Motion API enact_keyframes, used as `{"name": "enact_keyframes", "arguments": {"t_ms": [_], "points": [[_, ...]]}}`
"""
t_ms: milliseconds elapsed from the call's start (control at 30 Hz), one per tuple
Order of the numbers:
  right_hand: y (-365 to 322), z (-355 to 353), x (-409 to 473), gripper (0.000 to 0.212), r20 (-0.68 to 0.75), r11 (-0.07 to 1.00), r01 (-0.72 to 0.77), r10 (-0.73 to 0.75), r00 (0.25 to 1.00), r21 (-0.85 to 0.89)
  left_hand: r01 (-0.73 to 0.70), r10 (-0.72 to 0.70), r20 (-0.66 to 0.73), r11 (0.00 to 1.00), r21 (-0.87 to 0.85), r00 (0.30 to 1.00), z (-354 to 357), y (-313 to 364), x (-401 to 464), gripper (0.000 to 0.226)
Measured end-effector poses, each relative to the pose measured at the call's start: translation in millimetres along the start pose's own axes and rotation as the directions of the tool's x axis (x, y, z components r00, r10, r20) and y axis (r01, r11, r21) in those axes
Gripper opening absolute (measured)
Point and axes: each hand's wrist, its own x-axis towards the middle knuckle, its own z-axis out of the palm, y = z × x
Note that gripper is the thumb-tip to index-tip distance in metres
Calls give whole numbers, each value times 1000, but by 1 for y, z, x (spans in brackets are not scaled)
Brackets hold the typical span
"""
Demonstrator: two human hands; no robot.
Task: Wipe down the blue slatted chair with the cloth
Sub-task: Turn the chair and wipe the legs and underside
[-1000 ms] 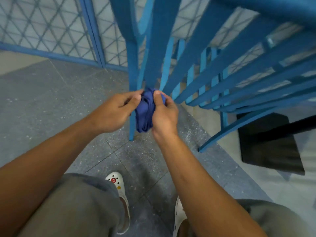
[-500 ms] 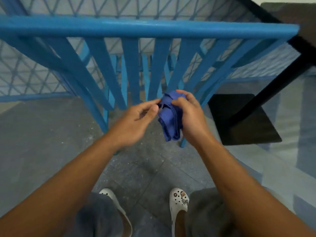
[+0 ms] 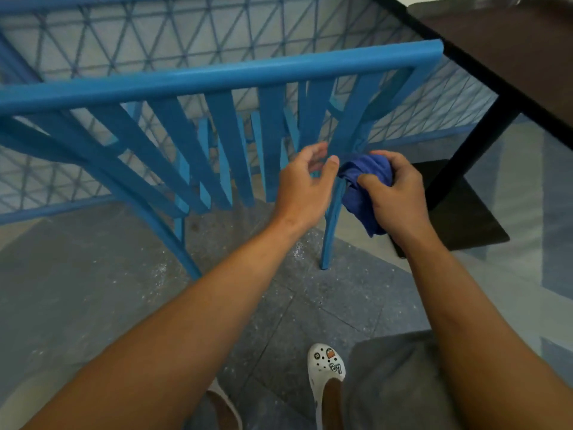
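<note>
- The blue slatted chair (image 3: 217, 79) stands right in front of the person, seen from behind its backrest, top rail running across the view and the slats fanning down toward the floor (image 3: 93, 290).
- The cloth (image 3: 362, 187) is bunched into a wad low down by the right-hand slats, touching or just beside one. Can't quite tell which.
- Right hand (image 3: 393, 193) has it gripped, fingers curled around the bundle with a tail hanging below.
- Left hand (image 3: 305, 181) holds nothing: fingers loosely spread, thumb near the cloth, hovering at that slat.
- My take: wrap the cloth round one slat and pull along its length so front, back and edges get done in one pass, instead of dabbing with a ball.
- Steady the frame with the free hand, since a light chair will probably scoot on that smooth floor.
- Work slat by slat in one direction, then the top rail, so nothing gets skipped.
- Watch the dark tabletop (image 3: 511, 51) just to the right; elbow room looks tight there.
</note>
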Motion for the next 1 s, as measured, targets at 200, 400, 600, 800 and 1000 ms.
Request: {"name": "enact_keyframes", "arguments": {"t_ms": [200,400,600,800,1000], "points": [[4,-19,10,25,-119,999,8,-1,993,54,-85,85,17,995,44,996,30,3,24,53],[13,-24,16,26,-109,1000,9,-7,994,18,-121,123,-81,992,32,989,40,5,46,27],[17,-29,16,28,-72,1000,-21,20,997,-11,-105,120,-166,990,97,979,40,9,46,22],[21,-26,11,35,16,996,-37,39,999,-85,-126,140,-180,988,91,974,34,5,39,24],[19,-19,2,32,97,991,-12,25,995,-134,-121,132,-198,991,64,971,7,-4,21,36]]}}
